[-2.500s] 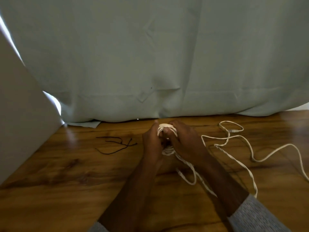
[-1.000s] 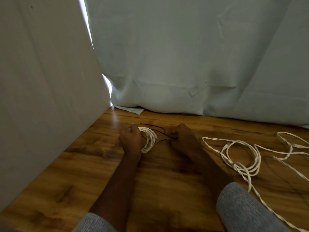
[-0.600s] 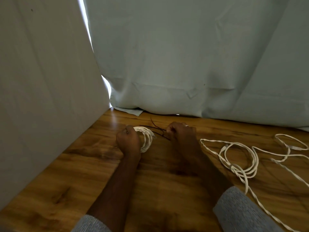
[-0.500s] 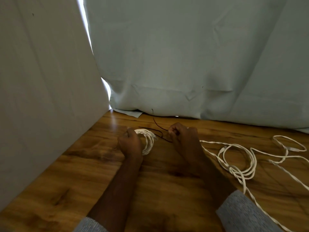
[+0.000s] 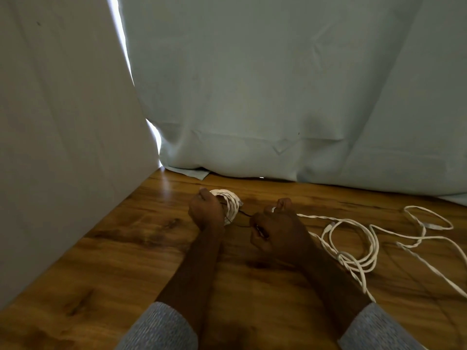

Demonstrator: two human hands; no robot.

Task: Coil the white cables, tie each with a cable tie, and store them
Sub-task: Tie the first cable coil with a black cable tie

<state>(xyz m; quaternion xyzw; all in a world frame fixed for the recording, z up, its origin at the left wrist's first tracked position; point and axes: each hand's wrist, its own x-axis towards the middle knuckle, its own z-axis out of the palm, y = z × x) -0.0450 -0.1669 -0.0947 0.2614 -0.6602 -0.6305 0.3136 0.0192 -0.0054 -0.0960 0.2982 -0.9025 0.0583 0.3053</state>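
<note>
Right hand (image 5: pixel 275 231) has pulled the black tie (image 5: pixel 242 213) from the coiled cable (image 5: pixel 231 204).

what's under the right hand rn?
The right hand pinches a thin black cable tie running to the coiled cable gripped by the left hand. Wooden floor lies below; the tie's held end is covered.

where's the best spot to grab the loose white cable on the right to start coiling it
Probably at the loose white cable where its loops already bunch and cross, near their lower edge. Come from above with the right hand, since the cable lies flat on the wooden floor with open space around it. That keeps the formed loops together while the long tails trail off right.
</note>
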